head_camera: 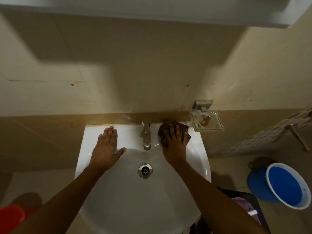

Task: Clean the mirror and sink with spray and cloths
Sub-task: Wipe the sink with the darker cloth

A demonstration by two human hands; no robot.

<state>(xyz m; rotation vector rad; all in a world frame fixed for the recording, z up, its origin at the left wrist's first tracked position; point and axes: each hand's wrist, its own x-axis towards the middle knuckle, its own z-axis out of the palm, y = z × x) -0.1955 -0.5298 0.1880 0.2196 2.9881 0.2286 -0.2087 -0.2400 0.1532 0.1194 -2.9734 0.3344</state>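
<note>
Right hand lay flat, fingers spread, pressing striped cloth onto back rim of white sink; chrome tap just left of it; wall soap dish just beyond right; left hand flat, fingers together, bracing rim; best wipe judged: firm overlapping strokes, work around tap base; spray bottle not visible.

red tub cropped, cloth partly hidden

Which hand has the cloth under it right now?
The right hand, pressing the striped cloth onto the sink rim right of the tap. The left hand lies flat on bare rim, fingers straight.
</note>
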